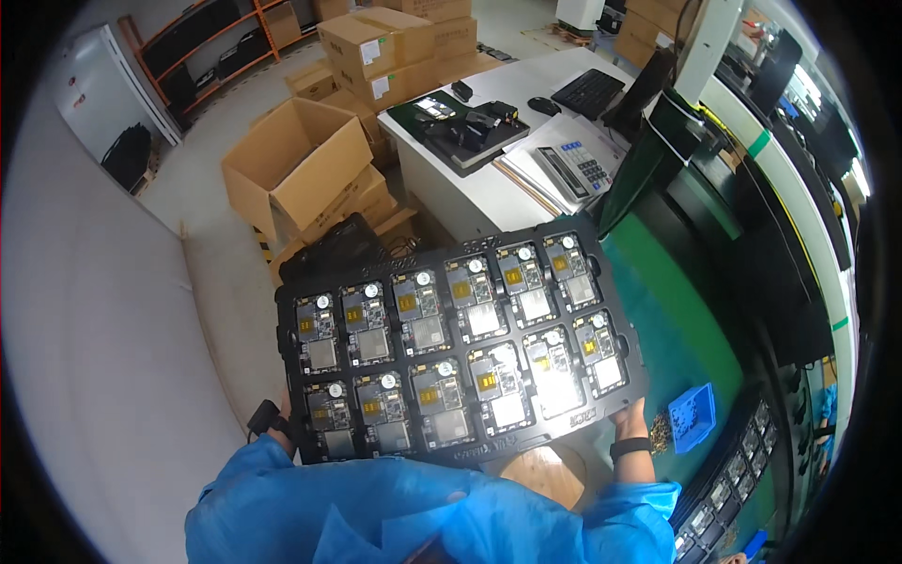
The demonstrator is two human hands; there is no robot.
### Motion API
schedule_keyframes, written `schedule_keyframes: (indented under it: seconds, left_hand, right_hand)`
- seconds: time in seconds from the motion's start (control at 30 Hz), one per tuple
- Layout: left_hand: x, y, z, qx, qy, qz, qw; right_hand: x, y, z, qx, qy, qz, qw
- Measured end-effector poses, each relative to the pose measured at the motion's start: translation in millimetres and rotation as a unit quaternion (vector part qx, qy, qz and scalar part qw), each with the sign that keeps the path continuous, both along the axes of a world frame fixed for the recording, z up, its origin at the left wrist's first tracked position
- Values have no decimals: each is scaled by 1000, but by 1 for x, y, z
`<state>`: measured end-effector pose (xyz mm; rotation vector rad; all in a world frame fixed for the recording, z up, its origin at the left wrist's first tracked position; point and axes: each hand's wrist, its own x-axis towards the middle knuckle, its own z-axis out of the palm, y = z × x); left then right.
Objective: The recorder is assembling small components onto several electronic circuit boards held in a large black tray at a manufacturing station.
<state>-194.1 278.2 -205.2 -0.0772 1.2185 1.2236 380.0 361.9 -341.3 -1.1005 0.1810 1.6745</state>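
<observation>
A black tray [291, 367] with several small circuit boards [484, 310] in two rows is held up in front of me, tilted. My left hand [282, 418] grips its lower left corner, mostly hidden behind the tray. My right hand [631, 418] grips its lower right edge; a dark wristband sits on that wrist. Both arms wear blue sleeves [376, 512].
A green workbench [676, 329] lies to the right with a small blue bin [693, 415] of parts and another tray of boards [733, 489]. Behind the tray are a white desk [470, 188] with a calculator [575, 169] and keyboard [587, 91], and open cardboard boxes [296, 164] on the floor.
</observation>
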Motion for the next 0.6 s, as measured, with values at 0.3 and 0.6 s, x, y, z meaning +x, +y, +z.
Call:
schedule_keyframes:
  seconds: [0.3, 0.6]
  left_hand:
    - [11, -16, 17, 10, -16, -31, 999]
    - [-12, -43, -12, 7, 3, -85, 996]
  right_hand:
    - [-9, -29, 23, -96, -38, -129, 986]
    - [-172, -260, 83, -188, -28, 124, 974]
